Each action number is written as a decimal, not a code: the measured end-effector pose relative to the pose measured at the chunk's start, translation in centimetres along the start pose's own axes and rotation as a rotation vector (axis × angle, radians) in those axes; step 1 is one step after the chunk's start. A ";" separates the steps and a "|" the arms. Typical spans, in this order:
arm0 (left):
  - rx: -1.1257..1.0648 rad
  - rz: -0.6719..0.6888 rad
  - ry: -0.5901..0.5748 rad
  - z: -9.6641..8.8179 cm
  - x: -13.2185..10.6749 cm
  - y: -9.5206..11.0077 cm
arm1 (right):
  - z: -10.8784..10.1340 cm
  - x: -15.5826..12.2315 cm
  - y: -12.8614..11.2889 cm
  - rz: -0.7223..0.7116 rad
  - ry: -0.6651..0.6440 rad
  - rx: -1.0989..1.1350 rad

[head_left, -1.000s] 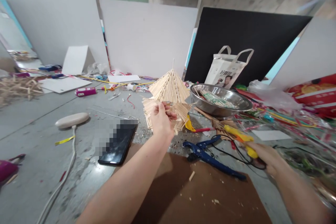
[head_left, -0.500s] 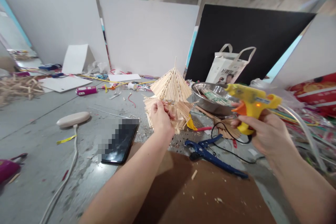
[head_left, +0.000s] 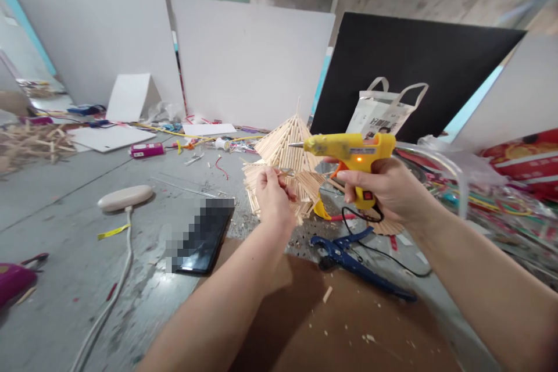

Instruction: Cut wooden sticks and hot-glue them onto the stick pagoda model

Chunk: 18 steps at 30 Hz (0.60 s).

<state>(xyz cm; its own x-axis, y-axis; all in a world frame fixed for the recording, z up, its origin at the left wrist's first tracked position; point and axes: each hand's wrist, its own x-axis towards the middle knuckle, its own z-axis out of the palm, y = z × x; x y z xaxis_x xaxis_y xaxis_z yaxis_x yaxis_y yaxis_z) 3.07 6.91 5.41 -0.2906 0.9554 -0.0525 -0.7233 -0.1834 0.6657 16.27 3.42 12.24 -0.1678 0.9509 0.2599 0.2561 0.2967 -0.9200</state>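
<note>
Clasping a yellow glue gun (head_left: 344, 148), right hand (head_left: 383, 186) curled around; left hand (head_left: 274, 195) at stick model (head_left: 279, 142), grip unclear.

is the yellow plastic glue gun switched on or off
On, it seems: a small orange light glows on the yellow plastic glue gun.

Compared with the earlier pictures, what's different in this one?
The right hand, already holding the yellow glue gun, has swung it up and leftward, so its nozzle now shows against the stick roof. The left hand stays just below the roof; the blue cutter and phone lie as before.
</note>
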 end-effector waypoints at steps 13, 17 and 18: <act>0.017 -0.039 0.022 0.0 -0.2 0.0 | 1.4 1.7 -0.2 -0.242 -0.001 -0.612; 0.025 -0.029 0.028 0.0 0.0 -0.1 | 1.5 2.3 0.2 -0.300 0.025 -0.714; 0.028 -0.028 0.029 0.0 0.0 -0.1 | 1.4 2.5 0.3 -0.319 0.030 -0.730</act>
<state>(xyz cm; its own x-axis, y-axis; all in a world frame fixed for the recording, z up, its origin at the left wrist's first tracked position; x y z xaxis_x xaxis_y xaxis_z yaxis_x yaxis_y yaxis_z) 3.14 6.92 5.36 -0.2891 0.9528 -0.0930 -0.7140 -0.1499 0.6839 14.56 5.72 12.21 -0.3150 0.8094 0.4956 0.7607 0.5276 -0.3781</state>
